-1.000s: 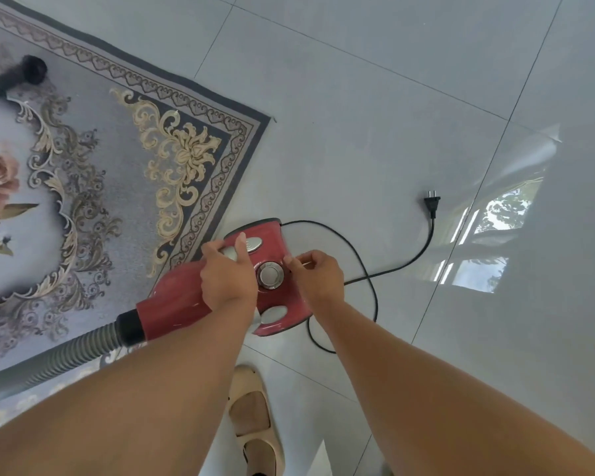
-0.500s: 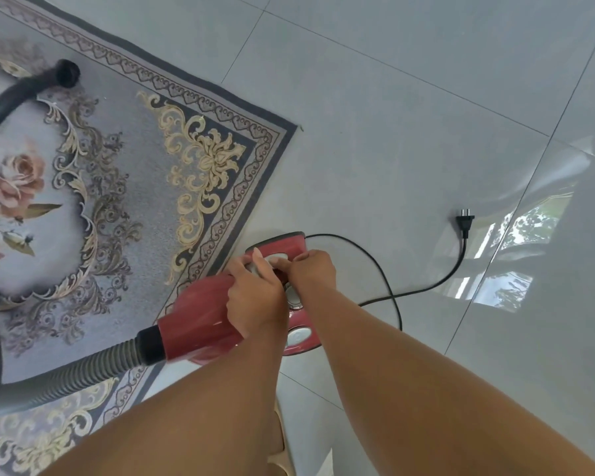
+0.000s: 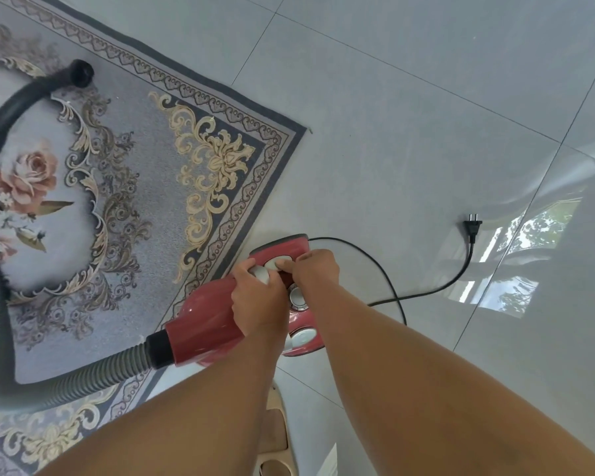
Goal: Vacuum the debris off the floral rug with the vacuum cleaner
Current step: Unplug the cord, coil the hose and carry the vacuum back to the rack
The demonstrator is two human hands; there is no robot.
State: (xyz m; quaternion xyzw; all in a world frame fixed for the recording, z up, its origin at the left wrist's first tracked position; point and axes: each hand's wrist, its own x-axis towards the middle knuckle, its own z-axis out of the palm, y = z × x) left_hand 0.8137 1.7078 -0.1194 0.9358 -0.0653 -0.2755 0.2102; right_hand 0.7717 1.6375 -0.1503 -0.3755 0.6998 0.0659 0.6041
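The red vacuum cleaner (image 3: pixel 203 324) sits on the tile floor at the corner of the floral rug (image 3: pixel 152 173). My left hand (image 3: pixel 258 300) grips the top of its body, thumb by a silver button. My right hand (image 3: pixel 315 269) has curled fingers on the silver button near the rear end. The grey ribbed hose (image 3: pixel 93 372) loops left across the rug and ends in a black curved tube (image 3: pixel 31 97) with an open end. I cannot make out any debris on the rug.
The black power cord (image 3: pixel 426 293) runs right from the vacuum cleaner, and its plug (image 3: pixel 473 228) lies loose on the grey tiles. My foot in a beige slipper (image 3: pixel 275 438) stands just below the vacuum cleaner. A white corner (image 3: pixel 327 462) shows at the bottom edge.
My right hand left the round dial and moved up to the rear silver button. My left hand slid back along the body. The view shifted left, showing more of the rug and hose.
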